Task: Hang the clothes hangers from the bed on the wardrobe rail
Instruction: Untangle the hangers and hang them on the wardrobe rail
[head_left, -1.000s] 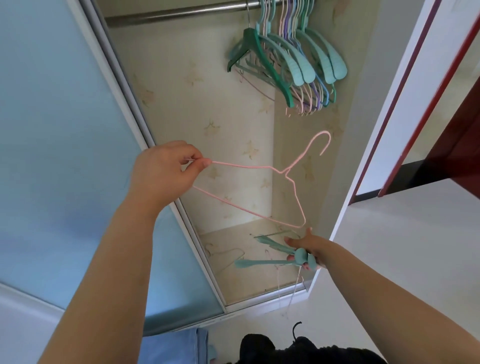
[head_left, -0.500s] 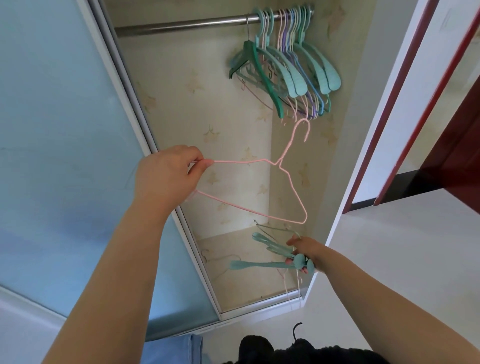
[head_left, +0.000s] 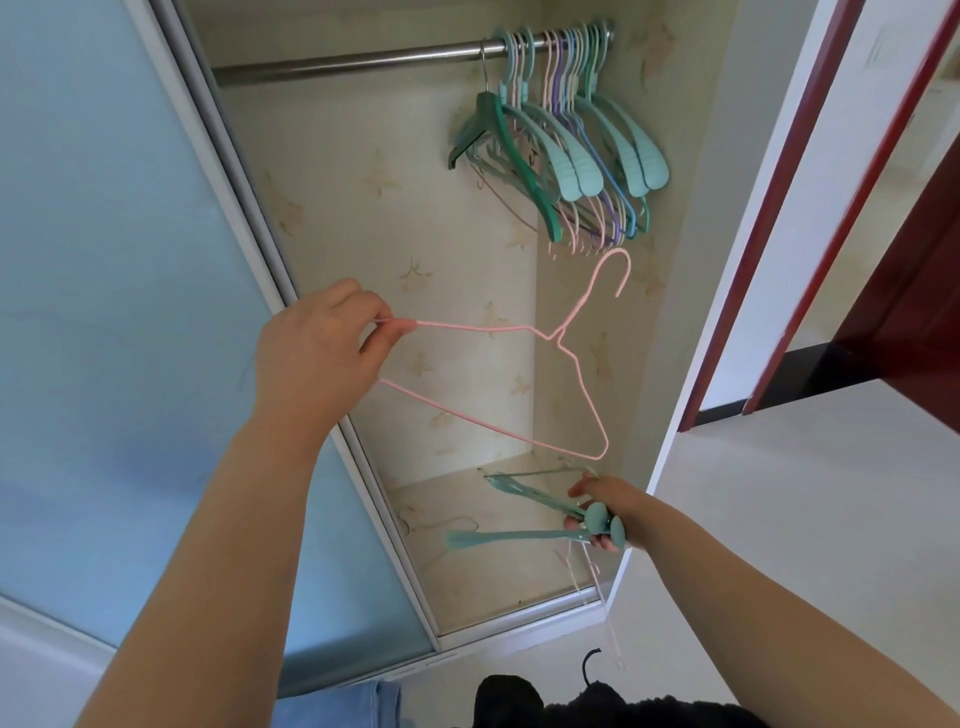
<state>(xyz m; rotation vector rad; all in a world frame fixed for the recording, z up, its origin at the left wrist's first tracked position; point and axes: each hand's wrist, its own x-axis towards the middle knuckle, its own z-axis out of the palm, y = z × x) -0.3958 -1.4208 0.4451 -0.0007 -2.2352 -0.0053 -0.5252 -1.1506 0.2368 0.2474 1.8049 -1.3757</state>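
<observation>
My left hand (head_left: 322, 358) pinches one corner of a thin pink wire hanger (head_left: 576, 364), held out in front of the open wardrobe with its hook just below the hung hangers. Lower right, my right hand (head_left: 605, 512) grips a bundle of teal hangers (head_left: 519, 535) and some thin pale ones that dangle beneath. The steel wardrobe rail (head_left: 353, 60) runs across the top. Several teal, pink, purple and blue hangers (head_left: 571, 150) hang packed at its right end.
A frosted blue sliding door (head_left: 114, 312) covers the wardrobe's left side. The wardrobe's side wall and white frame (head_left: 691, 364) stand right, with a dark red door frame (head_left: 779, 218) beyond. A thin hanger lies on the wardrobe floor (head_left: 467, 566).
The view has tilted up, showing more of the rail. My left hand has raised the pink hanger and turned its hook upward, closer to the hung hangers. My right hand holds its bundle as before.
</observation>
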